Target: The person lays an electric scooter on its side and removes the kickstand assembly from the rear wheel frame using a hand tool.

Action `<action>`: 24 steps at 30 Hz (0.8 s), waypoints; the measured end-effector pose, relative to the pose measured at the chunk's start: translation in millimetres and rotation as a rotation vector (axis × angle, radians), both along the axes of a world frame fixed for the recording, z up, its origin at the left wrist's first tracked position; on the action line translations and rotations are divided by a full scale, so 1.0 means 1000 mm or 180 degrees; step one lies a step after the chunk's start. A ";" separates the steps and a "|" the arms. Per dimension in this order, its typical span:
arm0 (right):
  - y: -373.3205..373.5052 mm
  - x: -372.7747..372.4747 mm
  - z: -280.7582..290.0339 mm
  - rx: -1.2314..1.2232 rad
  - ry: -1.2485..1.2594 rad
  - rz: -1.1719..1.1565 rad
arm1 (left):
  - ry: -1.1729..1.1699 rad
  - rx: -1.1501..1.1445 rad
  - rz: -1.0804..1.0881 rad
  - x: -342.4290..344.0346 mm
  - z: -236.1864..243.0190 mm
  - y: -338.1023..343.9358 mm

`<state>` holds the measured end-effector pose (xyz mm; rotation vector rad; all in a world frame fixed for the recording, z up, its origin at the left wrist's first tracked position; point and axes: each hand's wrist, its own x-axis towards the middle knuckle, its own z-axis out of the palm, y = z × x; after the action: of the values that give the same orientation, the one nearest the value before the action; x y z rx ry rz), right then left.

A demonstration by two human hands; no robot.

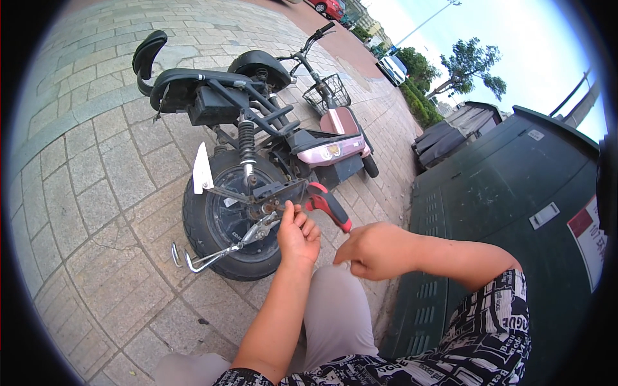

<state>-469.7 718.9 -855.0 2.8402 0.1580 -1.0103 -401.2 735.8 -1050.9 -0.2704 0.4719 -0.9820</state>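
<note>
My left hand (299, 241) is raised beside the rear hub of a pink and black electric scooter (331, 149), its fingers curled and the thumb tip up by the metal bracket. Whatever lies between those fingers is too small to make out. My right hand (378, 251) is closed, knuckles up, over my knee; its fingertips are partly hidden. Just beyond it is a red and black pistol-shaped power tool (331, 207), handle end toward the hand; I cannot tell whether they touch. A silver kickstand (222, 255) extends across the rear wheel (206, 212).
The scooter stands on stone paving (96, 193). A dark green metal cabinet (489, 206) rises close on my right. Ahead on the scooter are a wire basket (325, 96) and a handlebar (315, 35). A white car (391, 69) is parked farther off.
</note>
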 end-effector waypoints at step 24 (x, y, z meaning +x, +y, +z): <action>-0.001 0.020 0.009 -0.0476 0.0687 -0.0746 | 0.0008 -0.0251 0.0053 -0.008 0.000 -0.008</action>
<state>-449.5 718.3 -846.1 2.6536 -0.2276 -1.3137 -409.3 727.4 -1051.3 -0.3460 0.4330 -0.9855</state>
